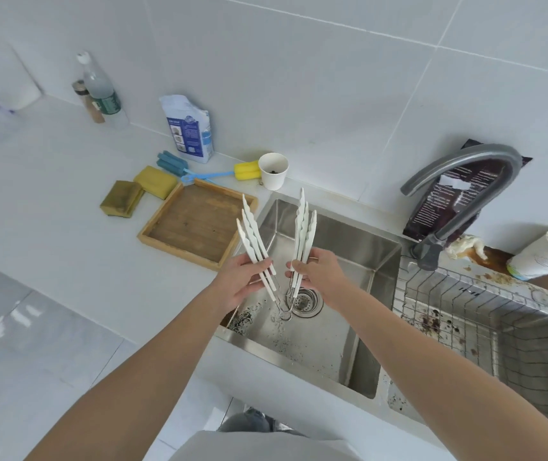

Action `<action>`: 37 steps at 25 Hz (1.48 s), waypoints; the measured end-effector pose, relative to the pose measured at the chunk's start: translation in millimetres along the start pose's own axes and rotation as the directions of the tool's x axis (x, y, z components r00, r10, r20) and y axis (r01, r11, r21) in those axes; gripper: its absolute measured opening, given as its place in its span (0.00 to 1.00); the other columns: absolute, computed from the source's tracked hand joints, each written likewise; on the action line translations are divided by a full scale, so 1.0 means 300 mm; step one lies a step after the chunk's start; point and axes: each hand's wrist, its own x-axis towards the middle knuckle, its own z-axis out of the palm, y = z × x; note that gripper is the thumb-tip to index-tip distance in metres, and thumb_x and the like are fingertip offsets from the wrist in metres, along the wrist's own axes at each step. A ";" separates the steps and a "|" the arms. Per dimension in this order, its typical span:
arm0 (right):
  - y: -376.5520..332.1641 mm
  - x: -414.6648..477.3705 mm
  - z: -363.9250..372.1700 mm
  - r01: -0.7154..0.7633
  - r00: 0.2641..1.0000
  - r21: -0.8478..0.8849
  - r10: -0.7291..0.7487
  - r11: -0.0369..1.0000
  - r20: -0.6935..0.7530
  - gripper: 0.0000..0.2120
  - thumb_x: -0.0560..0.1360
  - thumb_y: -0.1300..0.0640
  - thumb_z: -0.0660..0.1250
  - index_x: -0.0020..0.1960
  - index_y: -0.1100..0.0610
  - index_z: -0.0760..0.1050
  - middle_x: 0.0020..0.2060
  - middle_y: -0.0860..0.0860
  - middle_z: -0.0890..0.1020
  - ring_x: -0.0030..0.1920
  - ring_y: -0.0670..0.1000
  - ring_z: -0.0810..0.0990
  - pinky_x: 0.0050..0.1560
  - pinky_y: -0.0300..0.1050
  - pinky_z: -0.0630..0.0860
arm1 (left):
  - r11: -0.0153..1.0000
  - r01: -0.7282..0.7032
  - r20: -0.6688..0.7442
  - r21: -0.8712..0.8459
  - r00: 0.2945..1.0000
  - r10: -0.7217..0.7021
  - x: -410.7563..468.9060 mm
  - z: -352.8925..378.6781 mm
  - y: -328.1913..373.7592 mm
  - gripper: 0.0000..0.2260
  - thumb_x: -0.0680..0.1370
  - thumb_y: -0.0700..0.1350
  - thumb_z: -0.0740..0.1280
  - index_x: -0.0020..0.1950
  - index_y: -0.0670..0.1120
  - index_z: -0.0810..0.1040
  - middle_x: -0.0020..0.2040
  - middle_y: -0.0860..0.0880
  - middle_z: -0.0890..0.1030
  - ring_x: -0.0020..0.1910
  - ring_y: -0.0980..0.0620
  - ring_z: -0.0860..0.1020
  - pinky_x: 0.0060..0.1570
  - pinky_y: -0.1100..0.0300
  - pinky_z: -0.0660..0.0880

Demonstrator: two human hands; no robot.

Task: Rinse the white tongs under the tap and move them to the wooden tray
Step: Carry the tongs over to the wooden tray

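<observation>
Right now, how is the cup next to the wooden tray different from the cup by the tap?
The tray cup, beside the wooden tray, stands upright; the tap cup, near the tap, lies on its side. The tray cup holds a few dark bits; the tap cup is smeared brownish inside. The tray cup sits on clean white counter; the tap cup lies by brown stains. Both are white cups near the sink.
</observation>
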 end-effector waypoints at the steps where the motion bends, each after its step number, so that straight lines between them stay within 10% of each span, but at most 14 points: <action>1: 0.001 0.008 0.017 0.005 1.000 -0.013 -0.005 1.000 0.020 0.09 0.77 0.68 0.68 0.57 0.64 0.75 0.51 0.62 0.84 0.48 0.58 0.86 0.50 0.52 0.83 | 1.000 -0.008 -0.022 -0.017 1.000 0.008 -0.007 -0.017 0.001 0.08 0.76 0.35 0.70 0.54 0.40 0.80 0.50 0.41 0.83 0.48 0.46 0.83 0.43 0.55 0.82; 12: -0.061 0.105 0.245 0.090 0.984 -0.167 -0.061 0.982 0.169 0.07 0.76 0.69 0.68 0.53 0.61 0.77 0.46 0.61 0.83 0.44 0.57 0.84 0.51 0.55 0.83 | 0.992 -0.121 -0.293 -0.047 0.951 0.102 -0.041 -0.198 0.072 0.13 0.75 0.33 0.71 0.58 0.38 0.77 0.49 0.43 0.83 0.44 0.45 0.84 0.43 0.53 0.82; 23: -0.206 0.387 0.588 -0.012 0.997 -0.283 0.032 0.959 0.066 0.12 0.76 0.68 0.67 0.59 0.66 0.76 0.43 0.60 0.82 0.37 0.52 0.82 0.46 0.50 0.83 | 0.998 -0.043 -0.275 -0.034 0.961 0.032 0.208 -0.486 0.306 0.12 0.76 0.33 0.69 0.59 0.36 0.77 0.55 0.38 0.82 0.48 0.42 0.83 0.51 0.50 0.81; 27: -0.210 0.473 0.657 -0.042 0.998 -0.346 0.057 0.937 0.033 0.12 0.76 0.67 0.67 0.59 0.62 0.76 0.44 0.59 0.82 0.45 0.59 0.84 0.52 0.57 0.82 | 0.999 0.028 -0.282 -0.027 0.959 -0.034 0.309 -0.551 0.322 0.14 0.76 0.32 0.69 0.62 0.35 0.76 0.58 0.38 0.82 0.55 0.40 0.82 0.60 0.46 0.77; 37: -0.186 0.601 0.654 -0.017 1.000 -0.646 0.027 0.763 0.005 0.17 0.78 0.60 0.67 0.66 0.59 0.73 0.56 0.57 0.81 0.56 0.58 0.80 0.53 0.49 0.76 | 0.978 0.204 -0.297 0.053 0.938 -0.179 0.447 -0.550 0.304 0.14 0.77 0.36 0.70 0.61 0.39 0.74 0.56 0.44 0.82 0.55 0.46 0.82 0.45 0.58 0.82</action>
